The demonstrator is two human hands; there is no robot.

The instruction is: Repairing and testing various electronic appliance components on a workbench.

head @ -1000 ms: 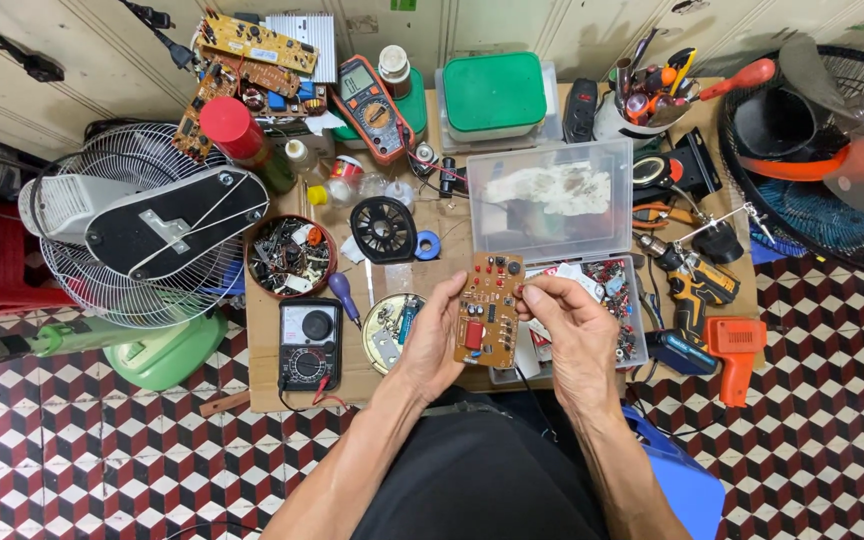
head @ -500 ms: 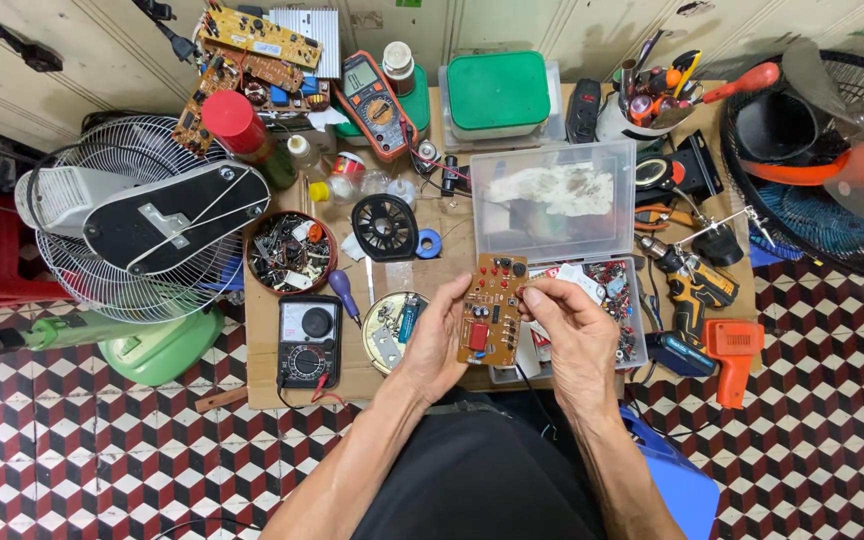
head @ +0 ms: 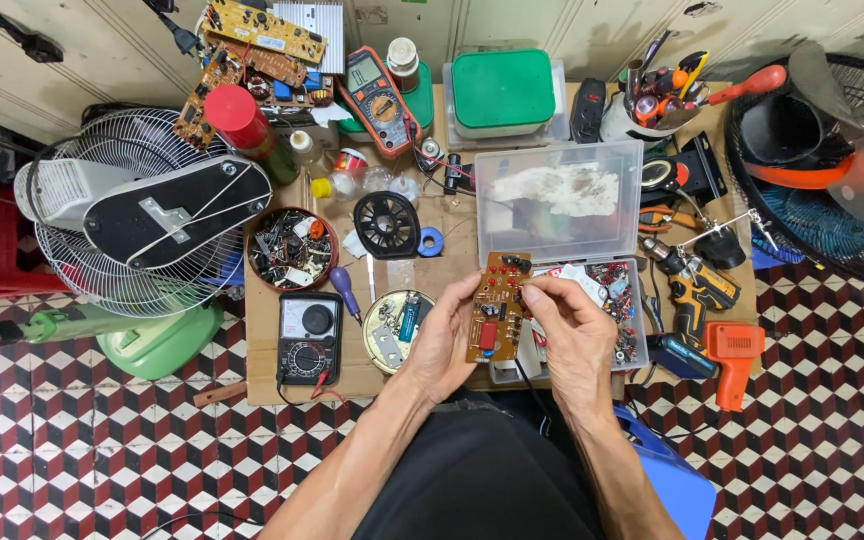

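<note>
An orange-brown circuit board (head: pixel 495 306) with small parts on it is gripped along its left edge by my left hand (head: pixel 445 340). My right hand (head: pixel 571 330) sits at the board's right side, with its fingertips pinched at the upper right edge; whether a small part is between them I cannot tell. Both hands hover over the near edge of a small wooden table (head: pixel 264 350). Just behind the board lies an open clear plastic parts box (head: pixel 564 200) filled with small components.
A black analog multimeter (head: pixel 309 338) and a round tin of parts (head: pixel 395 326) lie left of my hands. A bowl of scrap parts (head: pixel 290 248), an orange digital meter (head: pixel 380 88), a green-lidded box (head: pixel 504 90), a cordless drill (head: pixel 694 290) and fans (head: pixel 142 220) crowd the area.
My hands and the board stay almost in place. My right fingertips have shifted slightly along the board's upper right edge.
</note>
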